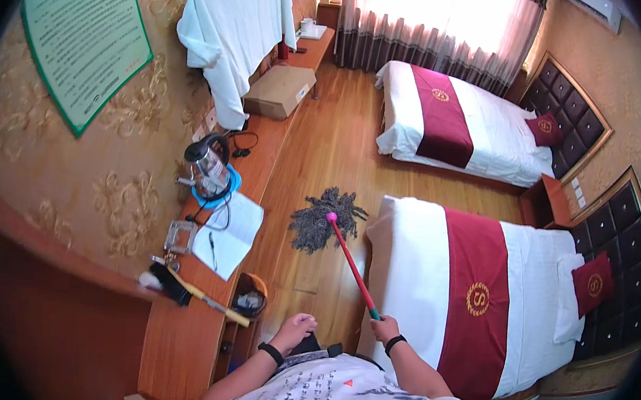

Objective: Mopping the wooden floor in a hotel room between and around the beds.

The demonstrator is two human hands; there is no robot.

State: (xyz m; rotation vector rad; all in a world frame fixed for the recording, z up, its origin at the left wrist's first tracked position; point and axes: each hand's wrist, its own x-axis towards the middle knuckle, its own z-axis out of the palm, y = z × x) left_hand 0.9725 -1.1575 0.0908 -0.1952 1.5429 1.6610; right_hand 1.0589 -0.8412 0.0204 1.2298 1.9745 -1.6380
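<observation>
My right hand (pixel 386 329) grips the green end of a mop's red handle (pixel 353 266), beside the near bed. The handle slants away to a pink joint, where the dark grey string mop head (pixel 327 219) lies spread on the wooden floor (pixel 326 137). My left hand (pixel 295 332) hangs in front of my waist with its fingers loosely curled, and I see nothing in it. A round waste bin (pixel 249 296) with an orange rim stands close to it, by the desk (pixel 170 347).
Along the left wall, the desk bears an electric kettle (pixel 209 170), open papers (pixel 231 238), a glass ashtray (pixel 180 237), a brush (pixel 192 291) and a cardboard box (pixel 280 91). A white cloth (pixel 238 33) drapes something upright. Two beds (pixel 406 264) stand right; curtains (pixel 436 50) hang beyond.
</observation>
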